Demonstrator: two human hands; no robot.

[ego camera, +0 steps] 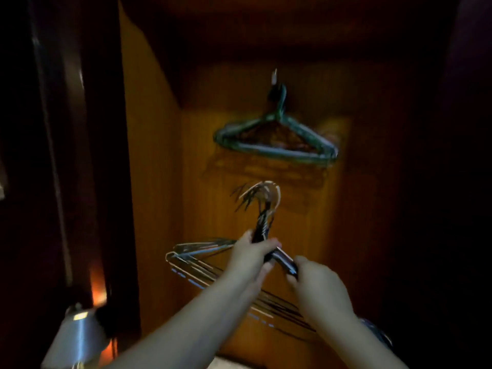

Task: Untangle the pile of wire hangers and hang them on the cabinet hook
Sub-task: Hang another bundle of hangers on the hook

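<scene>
A bunch of wire hangers (197, 262) is held in front of the open cabinet, their hooks (263, 198) pointing up and their necks twisted together. My left hand (250, 259) grips the bunch just below the necks. My right hand (316, 286) grips the right shoulder of the same bunch. Above them a bundle of green hangers (277, 139) hangs from the cabinet hook (274, 75) on the back panel. The picture is dim and blurred.
The cabinet's orange wooden back panel (346, 209) and left side wall (149, 155) frame the space. A dark door edge (66, 155) stands at the left. A shiny metal object (77, 339) sits at the lower left.
</scene>
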